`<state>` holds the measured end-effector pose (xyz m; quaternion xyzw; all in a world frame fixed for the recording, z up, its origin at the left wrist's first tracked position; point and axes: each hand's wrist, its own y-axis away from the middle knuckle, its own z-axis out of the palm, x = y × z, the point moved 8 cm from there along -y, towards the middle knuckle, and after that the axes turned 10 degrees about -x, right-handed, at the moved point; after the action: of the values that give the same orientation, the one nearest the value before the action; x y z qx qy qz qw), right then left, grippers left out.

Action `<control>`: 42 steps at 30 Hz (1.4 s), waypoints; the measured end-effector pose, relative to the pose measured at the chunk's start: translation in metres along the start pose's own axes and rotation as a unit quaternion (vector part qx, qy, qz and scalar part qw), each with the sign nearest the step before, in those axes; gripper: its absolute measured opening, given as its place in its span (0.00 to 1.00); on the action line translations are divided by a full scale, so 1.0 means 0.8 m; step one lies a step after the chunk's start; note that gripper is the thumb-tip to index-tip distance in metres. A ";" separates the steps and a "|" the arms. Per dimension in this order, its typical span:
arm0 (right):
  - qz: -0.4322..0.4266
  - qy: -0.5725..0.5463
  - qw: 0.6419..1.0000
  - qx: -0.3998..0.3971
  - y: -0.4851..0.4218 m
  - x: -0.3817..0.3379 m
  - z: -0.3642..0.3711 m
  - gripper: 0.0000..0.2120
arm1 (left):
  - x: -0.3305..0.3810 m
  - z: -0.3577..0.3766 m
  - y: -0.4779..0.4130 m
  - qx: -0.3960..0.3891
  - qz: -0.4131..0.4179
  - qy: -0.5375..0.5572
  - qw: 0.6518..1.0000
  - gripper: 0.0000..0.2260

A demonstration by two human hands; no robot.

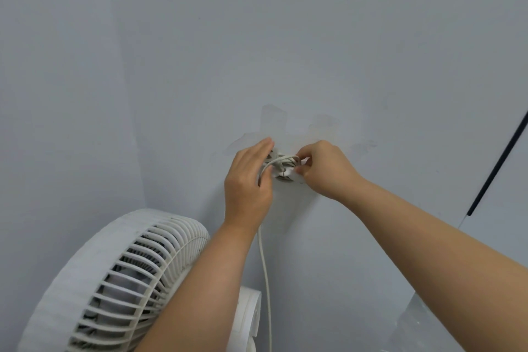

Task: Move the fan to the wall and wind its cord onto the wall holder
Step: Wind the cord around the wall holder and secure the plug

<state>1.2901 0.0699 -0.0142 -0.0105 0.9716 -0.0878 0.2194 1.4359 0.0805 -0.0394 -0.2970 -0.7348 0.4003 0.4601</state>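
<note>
A white fan [120, 280] with a ribbed grille stands at the lower left, close to the pale grey wall [257, 37]. Its white cord [266, 280] runs up the wall to a small white wall holder [287, 173], where several loops of cord are wound. My left hand [248, 180] is closed around the cord at the holder's left side. My right hand [323, 168] pinches the holder's right end with its fingertips. The holder is largely hidden between the two hands.
Patches of lighter paint or tape marks [274, 123] sit on the wall above the holder. A dark thin strip [497, 163] runs diagonally at the right edge. A room corner lies to the left behind the fan.
</note>
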 end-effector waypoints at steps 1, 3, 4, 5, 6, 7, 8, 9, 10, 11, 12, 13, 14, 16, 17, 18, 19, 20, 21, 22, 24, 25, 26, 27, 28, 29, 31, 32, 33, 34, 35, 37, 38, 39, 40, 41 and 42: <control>-0.001 0.001 1.000 0.001 0.000 0.000 0.000 0.08 | 0.000 0.001 0.000 0.001 0.004 -0.005 1.000 0.18; -0.001 0.001 1.000 0.006 0.000 0.000 -0.001 0.08 | 0.001 0.002 0.000 0.004 0.010 -0.011 1.000 0.18; -0.001 0.001 1.000 0.009 0.000 0.000 -0.001 0.08 | 0.002 0.003 -0.001 0.005 0.013 -0.012 1.000 0.17; -0.001 0.002 1.000 0.014 0.000 0.000 -0.001 0.09 | 0.002 0.002 -0.001 0.006 0.015 -0.010 1.000 0.17; -0.003 0.004 1.000 0.018 0.001 0.000 -0.001 0.09 | 0.001 0.001 -0.001 0.007 0.015 -0.006 1.000 0.15; -0.003 0.005 1.000 0.021 0.002 0.000 -0.001 0.09 | 0.001 0.000 -0.001 0.011 0.014 -0.003 1.000 0.14; -0.004 0.004 1.000 0.022 0.002 0.000 0.000 0.09 | 0.000 -0.001 0.000 0.015 0.012 0.001 1.000 0.12; -0.004 0.003 1.000 0.021 0.002 0.000 0.001 0.09 | 0.000 -0.002 0.001 0.018 0.008 0.005 1.000 0.11; -0.004 0.002 1.000 0.020 0.002 0.001 0.001 0.09 | 0.000 -0.003 0.001 0.021 0.005 0.011 1.000 0.11; -0.004 0.002 1.000 0.020 0.002 0.001 0.001 0.09 | 0.001 -0.003 0.002 0.024 0.004 0.016 1.000 0.11; -0.004 0.002 1.000 0.019 0.003 0.001 0.000 0.09 | 0.001 -0.004 0.002 0.026 0.004 0.019 0.999 0.11; -0.003 0.000 1.000 0.017 0.003 0.000 0.001 0.09 | 0.002 -0.004 0.002 0.027 0.006 0.017 0.999 0.11; -0.001 -0.004 1.000 0.016 0.003 0.000 0.001 0.09 | 0.003 -0.005 0.001 0.025 0.014 0.011 1.000 0.11; 0.000 -0.009 1.000 0.013 0.004 -0.001 0.001 0.09 | 0.007 -0.004 0.001 0.012 0.045 -0.019 0.999 0.13; 0.000 -0.009 1.000 0.014 0.004 -0.001 0.001 0.09 | 0.010 -0.003 0.001 0.004 0.068 -0.040 0.997 0.14; 0.000 -0.009 1.000 0.014 0.004 -0.001 0.000 0.09 | 0.014 -0.001 0.000 -0.005 0.091 -0.062 0.994 0.15; 0.000 -0.008 1.000 0.014 0.004 -0.001 0.000 0.09 | 0.018 0.001 0.000 -0.013 0.112 -0.083 0.990 0.16; -0.002 -0.009 1.000 0.013 0.005 -0.002 0.000 0.09 | 0.022 0.002 -0.001 -0.019 0.130 -0.103 0.986 0.17; -0.003 -0.009 1.000 0.012 0.005 -0.002 0.001 0.09 | 0.025 0.004 -0.001 -0.023 0.144 -0.121 0.982 0.17; -0.004 -0.009 1.000 0.011 0.005 -0.002 0.001 0.09 | 0.027 0.004 -0.001 -0.026 0.155 -0.134 0.978 0.17; -0.005 -0.008 1.000 0.012 0.005 -0.001 0.000 0.09 | 0.032 0.004 -0.003 -0.030 0.172 -0.152 0.973 0.20; -0.005 -0.007 1.000 0.013 0.005 0.000 0.000 0.09 | 0.034 0.005 -0.004 -0.035 0.179 -0.158 0.970 0.20; -0.007 -0.005 1.000 0.014 0.005 0.000 0.000 0.09 | 0.037 0.005 -0.004 -0.041 0.188 -0.163 0.968 0.19; -0.009 -0.005 1.000 0.015 0.005 -0.001 0.000 0.09 | 0.040 0.005 -0.004 -0.048 0.197 -0.168 0.965 0.18; -0.010 -0.005 1.000 0.015 0.005 -0.001 0.000 0.09 | 0.042 0.005 -0.005 -0.055 0.205 -0.173 0.962 0.17; -0.011 -0.007 1.000 0.014 0.005 -0.002 0.001 0.09 | 0.043 0.003 -0.006 -0.061 0.211 -0.180 0.959 0.17; -0.011 -0.010 1.000 0.011 0.004 -0.002 0.002 0.09 | 0.044 0.000 -0.007 -0.070 0.216 -0.198 0.954 0.16; -0.011 -0.008 1.000 0.011 0.004 -0.002 0.002 0.09 | 0.046 -0.002 -0.008 -0.073 0.217 -0.206 0.951 0.14; -0.010 -0.006 1.000 0.011 0.004 -0.001 0.001 0.09 | 0.048 -0.004 -0.009 -0.073 0.218 -0.215 0.949 0.13; -0.010 -0.006 1.000 0.012 0.004 -0.001 0.001 0.09 | 0.051 -0.006 -0.009 -0.074 0.219 -0.224 0.947 0.11; -0.010 -0.006 1.000 0.012 0.005 -0.001 0.002 0.09 | 0.053 -0.007 -0.010 -0.079 0.220 -0.230 0.945 0.10; -0.010 -0.007 1.000 0.012 0.005 -0.001 0.003 0.09 | 0.056 -0.007 -0.013 -0.095 0.217 -0.239 0.942 0.10; -0.010 -0.007 1.000 0.012 0.005 -0.001 0.004 0.09 | 0.055 -0.007 -0.015 -0.104 0.210 -0.242 0.941 0.10; -0.009 -0.008 1.000 0.011 0.005 -0.002 0.004 0.09 | 0.053 -0.008 -0.018 -0.114 0.199 -0.244 0.942 0.10; -0.007 -0.010 1.000 0.010 0.004 -0.002 0.004 0.10 | 0.051 -0.007 -0.021 -0.127 0.185 -0.243 0.944 0.10; -0.005 -0.011 1.000 0.009 0.004 -0.002 0.005 0.10 | 0.047 -0.007 -0.025 -0.140 0.169 -0.243 0.945 0.09; -0.002 -0.012 1.000 0.007 0.004 -0.001 0.004 0.10 | 0.044 -0.006 -0.028 -0.155 0.151 -0.244 0.945 0.08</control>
<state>1.2921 0.0729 -0.0178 -0.0116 0.9682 -0.0947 0.2313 1.4247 0.0992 -0.0038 -0.3650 -0.8241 0.4067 0.1491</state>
